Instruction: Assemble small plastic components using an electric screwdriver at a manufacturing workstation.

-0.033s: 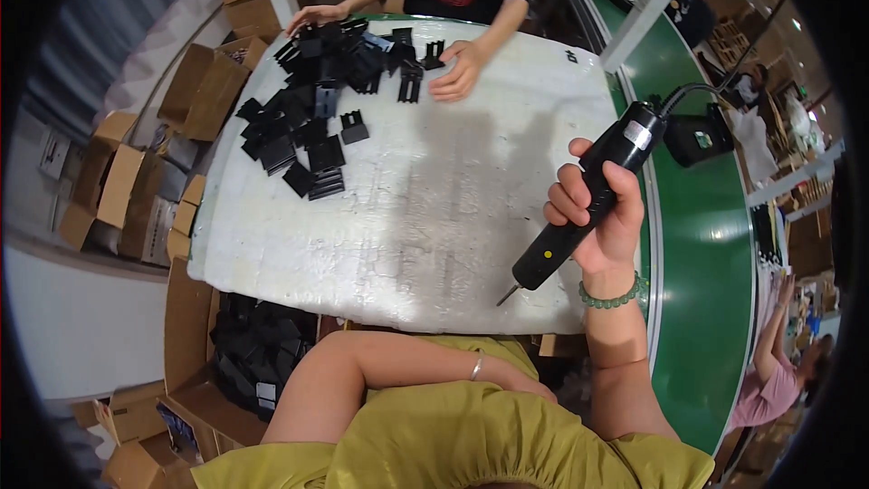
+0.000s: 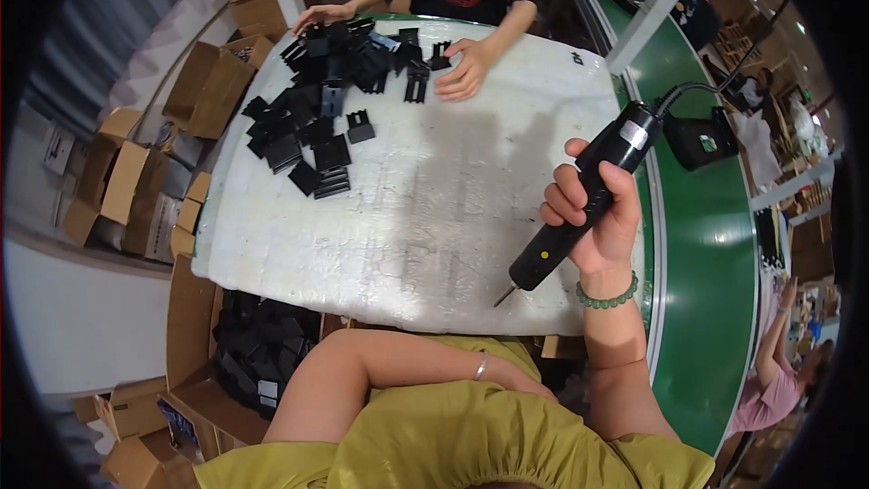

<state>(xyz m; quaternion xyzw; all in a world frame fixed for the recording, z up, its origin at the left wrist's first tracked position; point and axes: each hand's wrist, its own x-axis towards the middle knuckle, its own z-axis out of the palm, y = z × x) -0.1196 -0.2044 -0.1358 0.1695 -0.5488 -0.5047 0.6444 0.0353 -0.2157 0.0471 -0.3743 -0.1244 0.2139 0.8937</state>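
My right hand [image 2: 605, 228] is wrapped round a black electric screwdriver [image 2: 549, 254] over the right side of the white-covered table [image 2: 380, 244]. The screwdriver slants, its thin metal bit pointing down and left. A cable [image 2: 692, 89] leaves its upper end. My left forearm [image 2: 407, 358] lies across my lap. Only the back of my left hand [image 2: 529, 381] shows beside the right arm, and its fingers are hidden. Black plastic parts [image 2: 299, 118] are heaped on the table's far left, away from both my hands.
Across the table, a co-worker's hand [image 2: 464, 71] rests beside the black parts; the other hand [image 2: 321, 16] touches the heap. A green conveyor belt [image 2: 701, 281] runs along the right. An open carton of black parts [image 2: 258, 344] stands below the near left edge. Cardboard boxes [image 2: 210, 86] line the left.
The whole view has shifted very slightly. My hands and the screwdriver keep the same pose.
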